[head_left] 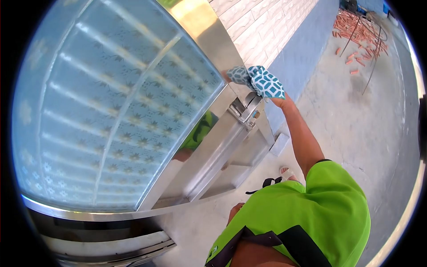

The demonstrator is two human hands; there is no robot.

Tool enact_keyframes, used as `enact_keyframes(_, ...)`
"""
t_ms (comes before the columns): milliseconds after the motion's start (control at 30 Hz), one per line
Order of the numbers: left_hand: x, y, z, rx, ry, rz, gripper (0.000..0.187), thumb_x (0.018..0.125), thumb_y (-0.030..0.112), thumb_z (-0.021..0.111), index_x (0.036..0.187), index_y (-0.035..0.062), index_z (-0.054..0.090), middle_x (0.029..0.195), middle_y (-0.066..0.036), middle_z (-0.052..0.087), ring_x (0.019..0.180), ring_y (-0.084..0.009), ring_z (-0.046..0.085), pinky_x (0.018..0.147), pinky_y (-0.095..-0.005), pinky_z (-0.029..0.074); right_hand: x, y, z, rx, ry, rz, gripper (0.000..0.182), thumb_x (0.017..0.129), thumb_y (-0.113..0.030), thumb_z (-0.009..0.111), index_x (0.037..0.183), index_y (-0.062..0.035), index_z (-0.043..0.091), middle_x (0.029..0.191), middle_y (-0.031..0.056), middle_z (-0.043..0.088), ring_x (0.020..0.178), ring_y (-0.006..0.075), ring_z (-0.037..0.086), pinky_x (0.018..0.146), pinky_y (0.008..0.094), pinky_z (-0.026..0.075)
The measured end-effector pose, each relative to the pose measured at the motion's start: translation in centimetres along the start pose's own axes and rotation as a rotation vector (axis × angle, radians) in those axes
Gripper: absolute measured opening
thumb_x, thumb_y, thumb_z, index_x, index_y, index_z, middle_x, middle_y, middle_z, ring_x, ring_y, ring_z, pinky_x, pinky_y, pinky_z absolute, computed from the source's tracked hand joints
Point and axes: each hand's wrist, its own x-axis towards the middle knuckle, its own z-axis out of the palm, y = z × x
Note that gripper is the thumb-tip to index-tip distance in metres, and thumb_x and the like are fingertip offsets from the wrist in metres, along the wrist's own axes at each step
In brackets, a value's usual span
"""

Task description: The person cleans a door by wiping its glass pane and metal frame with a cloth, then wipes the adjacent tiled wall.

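My right hand [269, 86] is wrapped in or closed round a teal-and-white patterned cloth [266, 81], which covers the fingers. The cloth rests against the edge of a shiny metal door frame [233, 95], where its reflection shows. Just below the hand is a metal latch [246, 111] on the door. Frosted, flower-patterned glass [120, 111] fills the large panel to the left. A small patch of skin shows at the left side of my green shirt [284, 213]; I cannot make out whether it is my left hand or a leg.
A wall of pale bricks [260, 26] with a blue lower band [296, 66] stands beyond the door. A pale block [279, 144] sits by the door's lower corner. Many reddish pieces [360, 35] and thin rods lie on the concrete floor [329, 115] at the far right.
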Motion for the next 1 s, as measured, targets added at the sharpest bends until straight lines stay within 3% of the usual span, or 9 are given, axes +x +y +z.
enact_keyframes(67,0.3,-1.6,0.2,-0.014,0.001,-0.006,0.029,0.091,0.024,0.061,0.106,-0.0004,0.066,0.088,-0.016,0.070,0.081,-0.0236,0.066,0.077,-0.0346,0.051,0.4,-1.9,0.5,0.109,-0.023,-0.580,0.029,0.091,-0.009,0.064,0.119,-0.0068,0.065,0.114,0.0032,0.066,0.103,0.0123,0.058,0.091,0.0294,0.049)
enact_keyframes(133,0.1,-1.2,0.1,-0.030,0.008,-0.009,0.029,0.092,0.024,0.061,0.106,-0.0005,0.066,0.088,-0.016,0.070,0.082,-0.0239,0.066,0.077,-0.0345,0.051,0.3,-4.5,0.9,-0.264,-0.091,-0.641,0.028,0.089,-0.008,0.066,0.117,-0.0068,0.065,0.111,0.0016,0.066,0.100,0.0125,0.059,0.089,0.0283,0.050)
enact_keyframes(167,-0.8,0.7,-0.2,0.006,0.020,0.016,0.030,0.092,0.027,0.059,0.106,0.0013,0.067,0.091,-0.017,0.070,0.085,-0.0269,0.067,0.079,-0.0362,0.051,-0.4,-5.1,3.0,0.168,-0.016,-0.402,0.026,0.090,-0.008,0.066,0.115,-0.0071,0.063,0.107,-0.0003,0.064,0.099,0.0130,0.059,0.090,0.0276,0.049)
enact_keyframes(200,-1.0,1.9,-0.3,0.041,0.034,0.041,0.031,0.092,0.029,0.058,0.106,0.0030,0.067,0.093,-0.018,0.071,0.087,-0.0300,0.068,0.080,-0.0378,0.052,-0.1,-6.0,3.3,-0.181,-0.226,-0.355,0.029,0.090,-0.008,0.065,0.119,-0.0076,0.060,0.109,0.0002,0.062,0.100,0.0149,0.058,0.092,0.0281,0.048)
enact_keyframes(267,-1.3,1.6,0.0,0.028,0.042,0.022,0.031,0.092,0.030,0.058,0.106,0.0031,0.067,0.093,-0.018,0.071,0.087,-0.0302,0.068,0.080,-0.0380,0.052,-1.9,-6.1,5.9,0.264,0.030,-0.311,0.032,0.091,-0.008,0.064,0.122,-0.0081,0.056,0.113,0.0017,0.061,0.103,0.0150,0.057,0.094,0.0290,0.048)
enact_keyframes(500,-0.8,-1.2,0.6,0.002,0.073,-0.012,0.031,0.092,0.030,0.057,0.105,0.0036,0.067,0.094,-0.018,0.071,0.088,-0.0311,0.068,0.081,-0.0386,0.052,4.8,-9.8,8.0,0.417,0.077,-0.289,0.069,0.077,-0.019,0.079,0.132,-0.0036,0.041,0.117,0.0139,0.055,0.108,0.0291,0.056,0.096,0.0402,0.045)
enact_keyframes(800,3.9,-1.6,1.2,0.018,0.097,-0.036,0.032,0.092,0.031,0.057,0.105,0.0042,0.067,0.095,-0.018,0.071,0.089,-0.0321,0.068,0.081,-0.0394,0.052,11.9,-25.7,4.7,-0.432,0.546,-1.040,0.071,0.076,-0.021,0.077,0.136,-0.0045,0.042,0.130,0.0169,0.047,0.123,0.0342,0.045,0.109,0.0446,0.032)
enact_keyframes(867,4.8,-1.4,1.0,0.025,0.097,-0.034,0.032,0.092,0.031,0.056,0.105,0.0043,0.067,0.095,-0.018,0.071,0.089,-0.0324,0.068,0.082,-0.0395,0.052,13.2,-29.3,4.6,-0.040,0.489,-1.046,0.072,0.075,-0.024,0.077,0.136,-0.0042,0.044,0.130,0.0178,0.047,0.123,0.0352,0.044,0.109,0.0448,0.032)
enact_keyframes(1000,6.3,-0.7,0.2,0.041,0.097,-0.028,0.032,0.092,0.031,0.056,0.105,0.0046,0.068,0.095,-0.018,0.071,0.090,-0.0329,0.068,0.082,-0.0399,0.052,15.7,-35.9,2.9,-0.325,0.693,-1.205,0.067,0.076,-0.033,0.074,0.132,-0.0060,0.050,0.129,0.0191,0.048,0.120,0.0373,0.046,0.106,0.0447,0.036)
